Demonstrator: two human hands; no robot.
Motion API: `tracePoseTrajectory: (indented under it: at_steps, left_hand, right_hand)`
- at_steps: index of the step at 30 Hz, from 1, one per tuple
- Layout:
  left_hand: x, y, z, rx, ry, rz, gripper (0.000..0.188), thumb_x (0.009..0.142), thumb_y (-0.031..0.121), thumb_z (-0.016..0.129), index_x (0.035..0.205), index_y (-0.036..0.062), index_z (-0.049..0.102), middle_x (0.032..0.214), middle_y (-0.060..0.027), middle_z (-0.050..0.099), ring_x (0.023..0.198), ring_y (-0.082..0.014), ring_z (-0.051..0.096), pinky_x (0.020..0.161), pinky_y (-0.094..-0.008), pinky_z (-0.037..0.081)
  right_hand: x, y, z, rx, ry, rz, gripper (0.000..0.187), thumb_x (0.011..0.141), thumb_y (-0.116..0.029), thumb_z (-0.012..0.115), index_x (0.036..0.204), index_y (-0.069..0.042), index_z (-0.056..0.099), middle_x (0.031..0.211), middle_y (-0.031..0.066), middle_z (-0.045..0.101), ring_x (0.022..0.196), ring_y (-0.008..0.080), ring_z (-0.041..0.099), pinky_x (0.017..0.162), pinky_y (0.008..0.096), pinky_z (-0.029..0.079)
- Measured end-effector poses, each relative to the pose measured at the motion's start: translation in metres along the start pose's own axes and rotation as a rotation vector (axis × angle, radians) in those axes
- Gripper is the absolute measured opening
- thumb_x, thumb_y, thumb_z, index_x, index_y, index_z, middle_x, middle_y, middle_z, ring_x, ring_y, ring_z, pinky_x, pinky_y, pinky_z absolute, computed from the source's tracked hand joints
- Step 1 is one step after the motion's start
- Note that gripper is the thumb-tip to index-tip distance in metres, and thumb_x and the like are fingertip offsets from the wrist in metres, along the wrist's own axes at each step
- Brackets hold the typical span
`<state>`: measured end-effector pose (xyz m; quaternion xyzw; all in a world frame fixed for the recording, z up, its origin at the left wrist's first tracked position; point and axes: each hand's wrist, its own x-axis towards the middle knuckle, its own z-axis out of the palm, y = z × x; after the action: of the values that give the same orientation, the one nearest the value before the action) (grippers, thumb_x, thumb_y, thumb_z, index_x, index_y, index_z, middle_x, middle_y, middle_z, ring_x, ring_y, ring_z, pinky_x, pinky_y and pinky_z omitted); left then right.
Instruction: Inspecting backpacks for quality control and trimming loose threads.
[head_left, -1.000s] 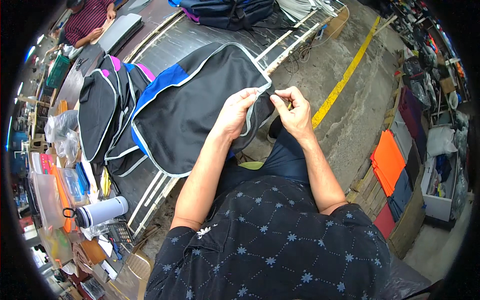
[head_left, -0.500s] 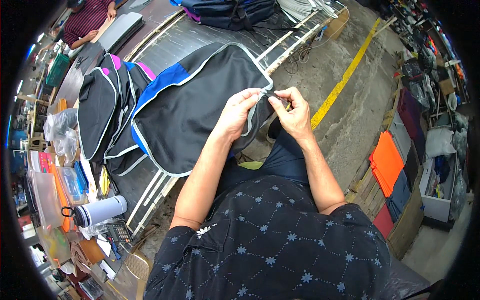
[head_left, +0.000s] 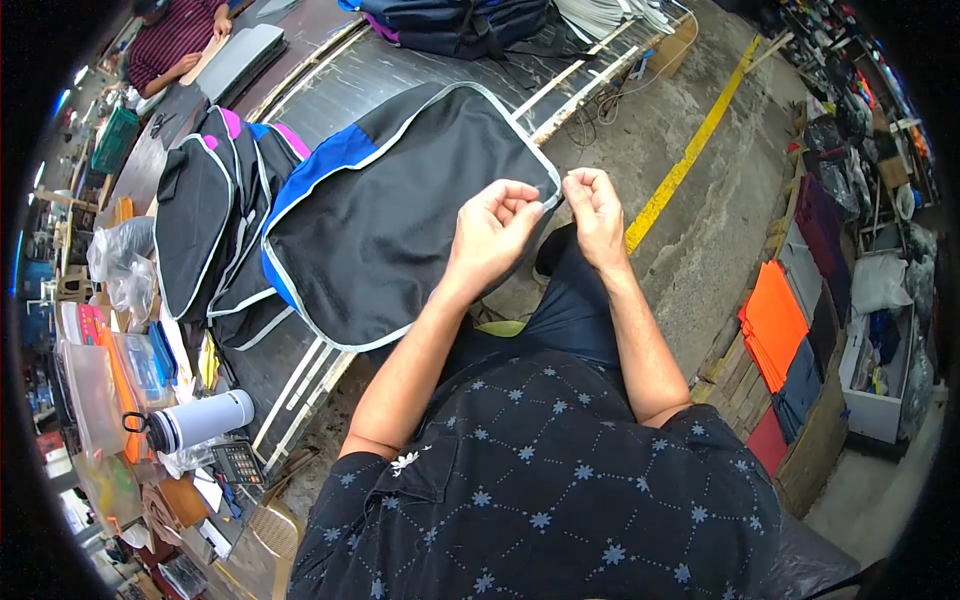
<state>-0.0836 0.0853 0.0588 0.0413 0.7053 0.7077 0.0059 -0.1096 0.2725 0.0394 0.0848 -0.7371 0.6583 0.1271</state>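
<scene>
Softly creased black fabric panel (head_left: pixel 400 225) with pale, curving edge binding (head_left: pixel 534 143).

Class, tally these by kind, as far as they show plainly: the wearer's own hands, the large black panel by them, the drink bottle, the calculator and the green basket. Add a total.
Hands: 2 (left hand, right hand)
Black panel: 1
Bottle: 1
Calculator: 1
Green basket: 1
Total: 6
</scene>
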Motion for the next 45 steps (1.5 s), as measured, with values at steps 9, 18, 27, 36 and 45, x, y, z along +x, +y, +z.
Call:
tracePoseTrajectory:
  at_steps: [9, 18, 27, 36, 45]
  left_hand:
    - [-0.026, 0.003, 0.025, 0.92, 0.218, 0.729, 0.007, 0.088, 0.014, 0.078, 0.095, 0.0144, 0.077, 0.086, -0.0006, 0.064, 0.077, -0.0217, 0.065, 0.068, -0.0394, 0.047]
    - [-0.03, -0.01, 0.028, 0.93, 0.229, 0.856, 0.021, 0.081, 0.012, 0.081, 0.102, 0.0144, 0.081, 0.086, 0.0031, 0.065, 0.073, -0.0165, 0.06, 0.065, -0.0359, 0.043]
    - [-0.03, -0.01, 0.022, 0.845, 0.235, 0.853, 0.025, 0.077, 0.007, 0.083, 0.102, 0.0139, 0.082, 0.085, 0.0023, 0.064, 0.07, -0.0168, 0.06, 0.064, -0.0355, 0.042]
    - [-0.029, -0.011, 0.022, 0.796, 0.237, 0.834, 0.028, 0.076, 0.005, 0.083, 0.102, 0.0139, 0.082, 0.086, 0.0015, 0.064, 0.07, -0.0178, 0.06, 0.064, -0.0361, 0.043]
    - [-0.03, -0.01, 0.021, 0.796, 0.229, 0.82, 0.028, 0.076, 0.005, 0.083, 0.103, 0.0147, 0.082, 0.086, 0.0017, 0.064, 0.07, -0.0179, 0.06, 0.065, -0.0365, 0.043]
  right_hand:
    - [0.002, -0.004, -0.028, -0.133, -0.059, 0.244, 0.033, 0.106, -0.036, 0.077, 0.09, -0.008, 0.069, 0.078, -0.0093, 0.056, 0.067, 0.0025, 0.042, 0.058, 0.0259, 0.034]
    - [-0.001, 0.002, -0.028, 0.683, -0.292, 0.77, 0.026, 0.111, -0.029, 0.069, 0.095, -0.009, 0.068, 0.069, -0.0082, 0.05, 0.057, 0.0024, 0.039, 0.054, 0.0249, 0.034]
    - [-0.026, -0.031, -0.068, -0.441, -0.245, -0.021, 0.028, 0.105, -0.022, 0.075, 0.124, -0.003, 0.067, 0.099, 0.0032, 0.068, 0.089, 0.0165, 0.064, 0.083, 0.0315, 0.052]
    - [-0.021, -0.031, -0.064, -0.503, -0.348, -0.163, 0.027, 0.098, -0.017, 0.082, 0.12, -0.004, 0.072, 0.098, 0.0075, 0.074, 0.088, 0.0205, 0.068, 0.08, 0.0353, 0.054]
    - [-0.013, -0.032, -0.062, -0.581, -0.365, -0.191, 0.024, 0.098, -0.02, 0.082, 0.117, -0.008, 0.074, 0.095, 0.006, 0.073, 0.083, 0.0225, 0.063, 0.077, 0.0363, 0.05]
